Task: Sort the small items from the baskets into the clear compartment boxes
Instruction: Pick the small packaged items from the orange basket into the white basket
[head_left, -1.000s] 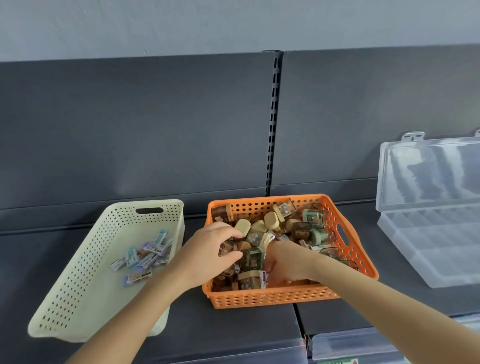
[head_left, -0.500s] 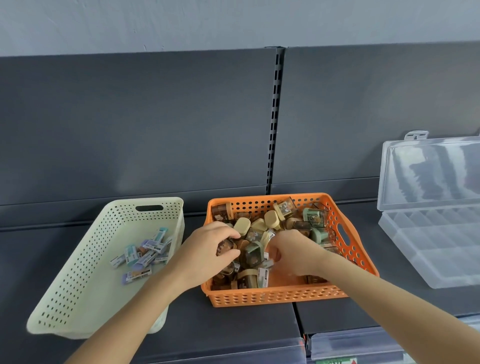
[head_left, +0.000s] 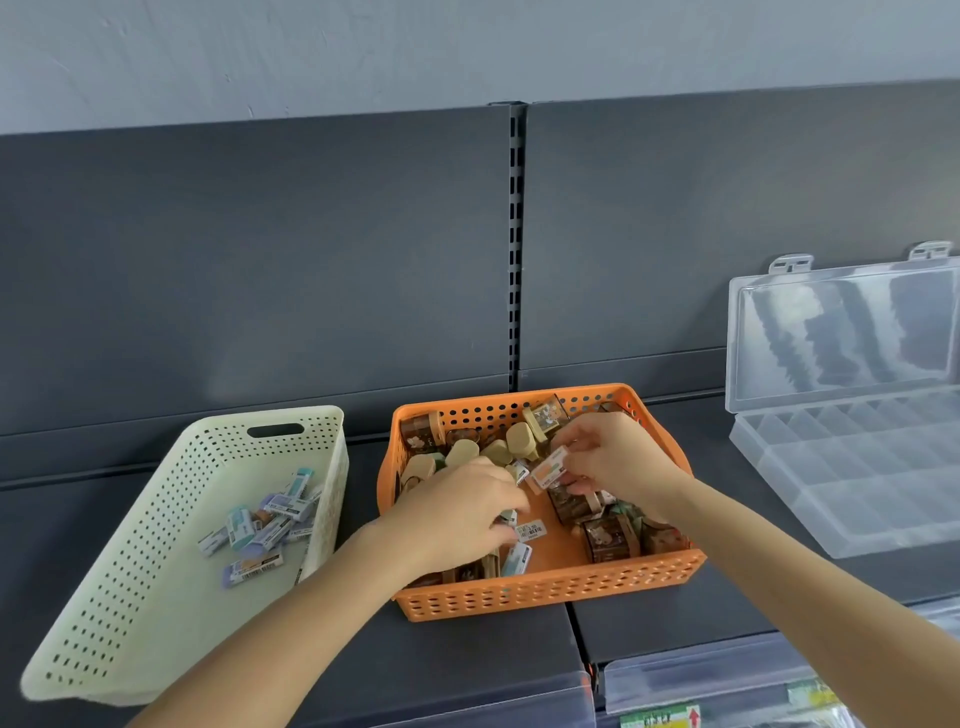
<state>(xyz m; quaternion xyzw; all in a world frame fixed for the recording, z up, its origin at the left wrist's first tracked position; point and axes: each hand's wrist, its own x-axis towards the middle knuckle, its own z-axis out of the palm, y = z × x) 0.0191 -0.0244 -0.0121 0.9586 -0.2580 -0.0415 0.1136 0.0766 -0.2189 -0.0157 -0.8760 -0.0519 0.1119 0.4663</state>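
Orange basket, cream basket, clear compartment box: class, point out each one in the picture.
Orange basket (head_left: 545, 587): head view, on its front wall.
Cream basket (head_left: 166, 597): head view, on its bare floor.
Clear compartment box (head_left: 857, 478): head view, on its open tray of compartments.

Perforated plastic orange basket (head_left: 545, 592)

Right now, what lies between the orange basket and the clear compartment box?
Only bare dark shelf separates orange basket and clear compartment box in the head view; the right forearm crosses its near part.
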